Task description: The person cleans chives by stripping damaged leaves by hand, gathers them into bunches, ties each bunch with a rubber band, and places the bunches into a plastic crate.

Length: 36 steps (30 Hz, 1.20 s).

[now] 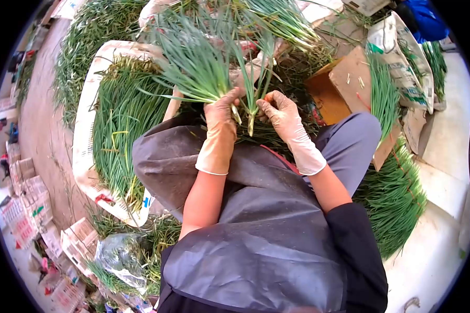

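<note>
My left hand [222, 117], in a stained thin glove, is closed around the pale root ends of a bunch of long green stalks [198, 68] that fan up and away from me. To its right, my right hand [283, 116], also gloved, pinches a smaller green plant [251, 104] near its base, and the pale root end points down. The two hands are a short way apart above my lap. Loose dark leaves lie below and behind them.
A white crate [83, 130] full of green stalks stands at the left. At the right are a cardboard box [350, 78], a printed sack [397, 57] and a large tied bundle of stalks [394, 203]. A clear plastic bag [121, 255] lies at lower left.
</note>
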Tool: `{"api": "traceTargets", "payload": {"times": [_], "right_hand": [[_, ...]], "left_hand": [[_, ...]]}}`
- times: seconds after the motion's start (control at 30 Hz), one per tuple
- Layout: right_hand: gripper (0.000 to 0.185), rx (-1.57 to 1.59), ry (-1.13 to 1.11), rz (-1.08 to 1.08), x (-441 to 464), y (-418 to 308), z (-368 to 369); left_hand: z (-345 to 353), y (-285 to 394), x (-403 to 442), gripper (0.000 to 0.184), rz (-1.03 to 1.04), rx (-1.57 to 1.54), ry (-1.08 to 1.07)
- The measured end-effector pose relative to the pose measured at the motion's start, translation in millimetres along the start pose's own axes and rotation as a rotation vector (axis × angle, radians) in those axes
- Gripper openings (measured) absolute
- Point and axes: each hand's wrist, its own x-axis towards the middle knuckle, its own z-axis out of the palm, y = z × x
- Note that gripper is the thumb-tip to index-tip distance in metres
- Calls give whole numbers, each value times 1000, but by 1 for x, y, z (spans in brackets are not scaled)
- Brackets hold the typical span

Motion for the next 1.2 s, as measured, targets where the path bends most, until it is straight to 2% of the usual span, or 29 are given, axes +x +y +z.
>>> {"api": "traceTargets", "payload": {"times": [0.13,0.23,0.33,0.37,0.4,0.47,0.5,0.53,0.6,0.63,0.67,0.73,0.83,0.9,0.97,1.0,1.07,1.1,1.13,1.2], "right_hand": [[14,66,27,50,-13,6,-19],[22,-82,59,3,-5,24,-46],[25,212,137,21,-5,28,-63],[23,213,135,-9,-6,27,-68],[23,210,146,-9,-4,25,-68],[19,101,223,-299,0,21,-59],[15,-117,256,-395,-1,13,-54],[13,-188,232,-394,-5,4,-48],[11,-288,139,-438,-9,-3,-36],[9,-209,107,-518,-10,-5,-25],[8,-154,63,-559,-13,-9,-17],[9,30,-39,-441,-14,-4,-7],[9,93,-67,-381,-27,-17,-7],[13,185,-96,-316,-40,-29,-16],[13,513,-227,-204,-54,-26,-34],[12,703,-329,-143,-57,-24,-45],[14,-13,-231,121,-51,-11,-66],[26,-706,-62,29,-40,1,-72],[33,-875,104,-176,-36,-1,-61],[38,36,-106,241,-32,-32,-35]], "left_hand": [[-1,8,-1,28,79,-43,99],[-3,14,-2,28,51,-70,159],[-9,16,3,32,163,74,189],[-13,17,7,33,169,105,195],[-15,16,9,33,281,124,185],[0,38,-13,28,256,175,198],[1,38,-16,26,276,183,167],[5,37,-20,26,280,190,160],[12,32,-30,28,84,212,-29],[10,19,-24,30,13,238,-75],[5,7,-23,21,-49,316,-108],[12,-4,-29,22,-223,152,-226],[14,-8,-25,18,-293,59,-244],[13,0,-26,19,-148,121,-230],[2,0,-5,22,-53,110,-155],[-4,4,1,21,-66,-2,-151],[-3,13,-3,22,-71,-139,-263],[2,13,-9,24,-109,-191,-294],[7,11,-14,26,-156,-241,-334],[6,-7,-12,31,-168,-226,-407]]}}
